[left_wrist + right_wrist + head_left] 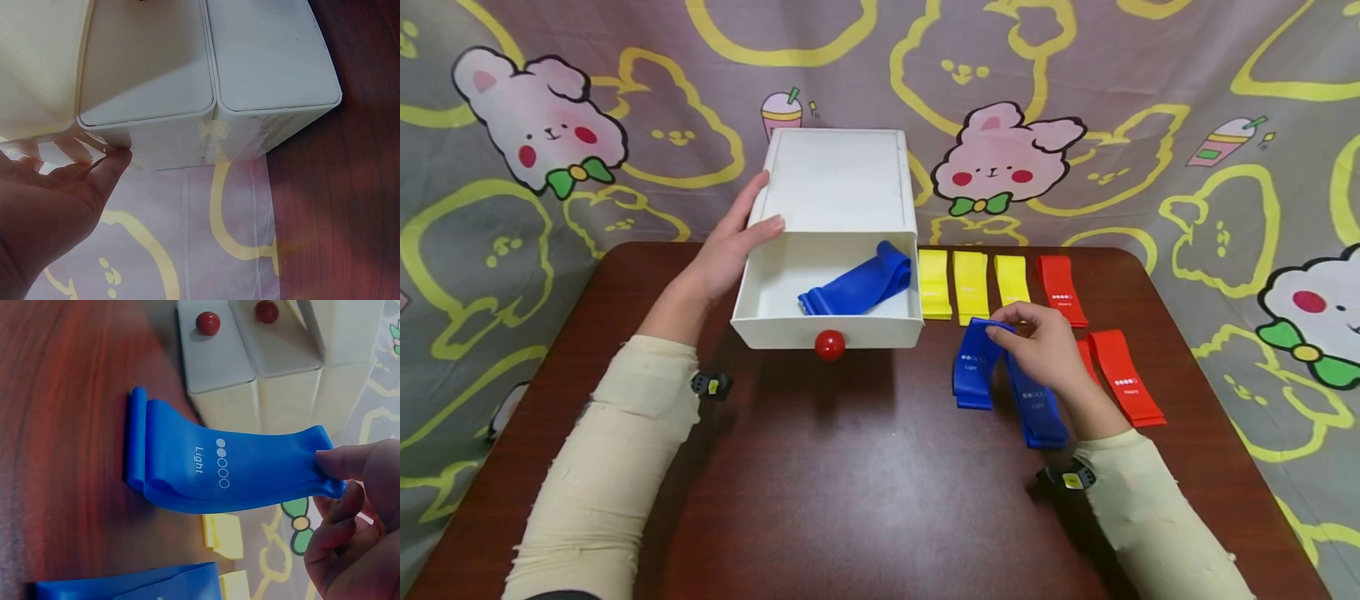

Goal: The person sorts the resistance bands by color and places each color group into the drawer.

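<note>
My left hand (722, 250) rests against the left side of a white drawer box (842, 179), thumb on its top front edge; the left wrist view shows the thumb (112, 172) extended along the box. Inside the pulled-out drawer (767, 283) lies a folded blue resistance band (857, 283). Between thumb and fingers, my right hand (1048, 346) pinches one end of another blue resistance band (973, 367), marked "Light". In the right wrist view this band (206, 462) hangs from the fingertips, its far end near the table. A further blue band (1037, 408) lies just right of it.
Yellow bands (971, 287) lie right of the drawer box. Red bands (1123, 375) lie further right, one partly hidden by the right hand. A red knob (830, 344) sticks out from the drawer front. Patterned cloth (1112, 192) hangs behind the brown table (850, 500).
</note>
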`<control>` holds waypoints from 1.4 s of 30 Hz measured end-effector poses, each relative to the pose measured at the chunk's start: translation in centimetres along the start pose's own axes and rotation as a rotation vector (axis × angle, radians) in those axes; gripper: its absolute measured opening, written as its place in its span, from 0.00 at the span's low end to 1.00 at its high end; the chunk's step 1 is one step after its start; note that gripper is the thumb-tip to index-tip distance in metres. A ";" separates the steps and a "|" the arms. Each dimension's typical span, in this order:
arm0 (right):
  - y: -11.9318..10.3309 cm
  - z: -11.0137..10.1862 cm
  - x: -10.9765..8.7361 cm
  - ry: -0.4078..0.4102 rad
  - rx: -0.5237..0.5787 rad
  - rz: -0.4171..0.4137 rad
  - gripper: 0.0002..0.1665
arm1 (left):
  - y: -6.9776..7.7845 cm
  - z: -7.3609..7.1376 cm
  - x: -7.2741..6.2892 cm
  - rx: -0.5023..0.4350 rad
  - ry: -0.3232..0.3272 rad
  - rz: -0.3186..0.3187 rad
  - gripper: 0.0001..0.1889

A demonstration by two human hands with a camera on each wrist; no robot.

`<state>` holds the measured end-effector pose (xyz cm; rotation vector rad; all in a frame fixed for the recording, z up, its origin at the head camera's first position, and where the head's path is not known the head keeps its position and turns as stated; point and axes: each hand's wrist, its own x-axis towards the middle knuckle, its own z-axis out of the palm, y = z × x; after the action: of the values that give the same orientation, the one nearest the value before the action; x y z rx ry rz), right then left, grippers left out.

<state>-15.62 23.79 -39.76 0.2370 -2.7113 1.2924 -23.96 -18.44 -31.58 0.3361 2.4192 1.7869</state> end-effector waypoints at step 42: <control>-10.3 -4.8 2.8 0.381 0.563 -0.193 0.08 | 0.0 0.0 0.0 0.008 0.000 -0.001 0.40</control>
<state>-16.08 20.88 -28.47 0.2630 -1.9232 1.7945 -23.93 -18.42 -31.61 0.3350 2.4266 1.7778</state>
